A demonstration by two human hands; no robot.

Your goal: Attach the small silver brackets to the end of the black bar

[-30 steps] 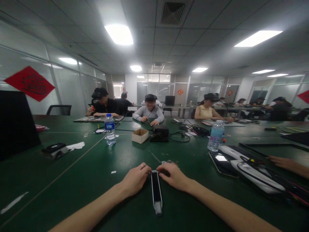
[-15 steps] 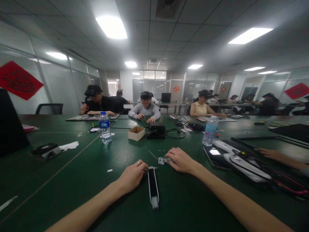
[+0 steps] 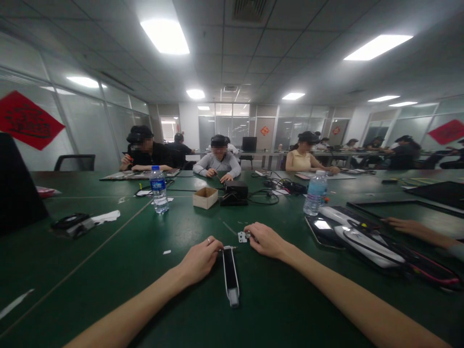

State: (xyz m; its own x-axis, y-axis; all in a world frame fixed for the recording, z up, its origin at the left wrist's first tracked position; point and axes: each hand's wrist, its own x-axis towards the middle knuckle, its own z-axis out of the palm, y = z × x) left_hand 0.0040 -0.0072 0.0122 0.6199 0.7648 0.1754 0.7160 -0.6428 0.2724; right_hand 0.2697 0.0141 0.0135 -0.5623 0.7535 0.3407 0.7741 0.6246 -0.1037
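A long, narrow piece with a white frame and a dark inside (image 3: 231,273) lies lengthwise on the green table. At its far left corner, my left hand (image 3: 201,258) has its fingers closed and bent around the edge. A thin bit sticks out to the right at that end. My right hand (image 3: 264,240) is beyond it to the right, fingers pinched on a small metal part that they mostly hide. Just left of those fingertips, a small pale metal plate with holes (image 3: 242,237) lies flat, close to or touching them.
Ahead stand a small open cardboard box (image 3: 205,198), a black device (image 3: 234,193) and a water bottle (image 3: 158,190). Toward the right are another bottle (image 3: 315,193), a phone (image 3: 322,231), a white pouch-like item (image 3: 366,244) and a neighbour's hand (image 3: 409,227). People sit opposite.
My right hand's fingers have drawn closer together and shifted slightly left toward the holed plate. My left hand stays at the long piece's end. The view has tilted slightly.
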